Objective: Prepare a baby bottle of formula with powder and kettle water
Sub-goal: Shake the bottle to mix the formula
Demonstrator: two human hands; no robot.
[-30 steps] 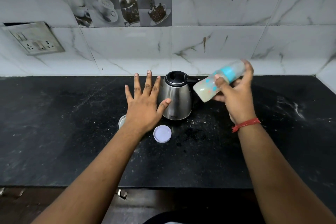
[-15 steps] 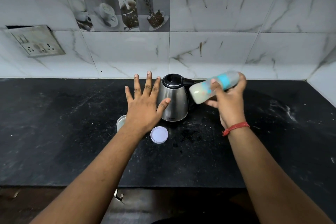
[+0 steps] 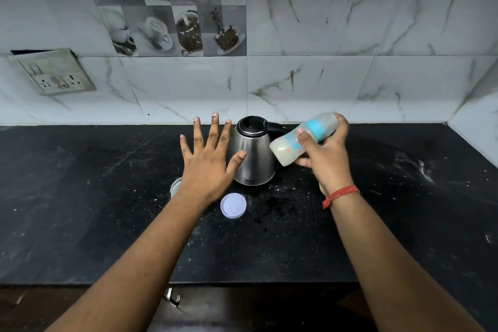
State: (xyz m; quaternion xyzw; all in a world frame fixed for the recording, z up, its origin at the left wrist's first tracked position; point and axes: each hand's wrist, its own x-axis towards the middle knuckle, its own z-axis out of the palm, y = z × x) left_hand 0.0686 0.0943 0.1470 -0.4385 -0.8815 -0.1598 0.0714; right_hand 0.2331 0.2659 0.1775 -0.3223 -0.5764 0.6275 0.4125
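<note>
My right hand (image 3: 327, 155) grips a baby bottle (image 3: 289, 147) with a blue collar. The bottle lies almost sideways in the air, its base toward the kettle, and holds milky white liquid. A steel kettle (image 3: 253, 155) with a black lid stands on the black counter (image 3: 94, 197) between my hands. My left hand (image 3: 207, 162) hovers flat with fingers spread, just left of the kettle, its thumb in front of the kettle's side. It holds nothing. A small round container (image 3: 175, 186) peeks out under my left wrist, and a white round lid (image 3: 233, 205) lies in front of the kettle.
White powder specks are scattered over the counter around the kettle and at the far right (image 3: 420, 167). A tiled wall rises behind, with a socket plate (image 3: 54, 73) at the left. The counter's front edge (image 3: 242, 281) runs below my forearms.
The bottle in my right hand has shifted slightly, down and then back, staying tilted. My left hand has held its spread pose by the kettle. The camera has tilted a little.
</note>
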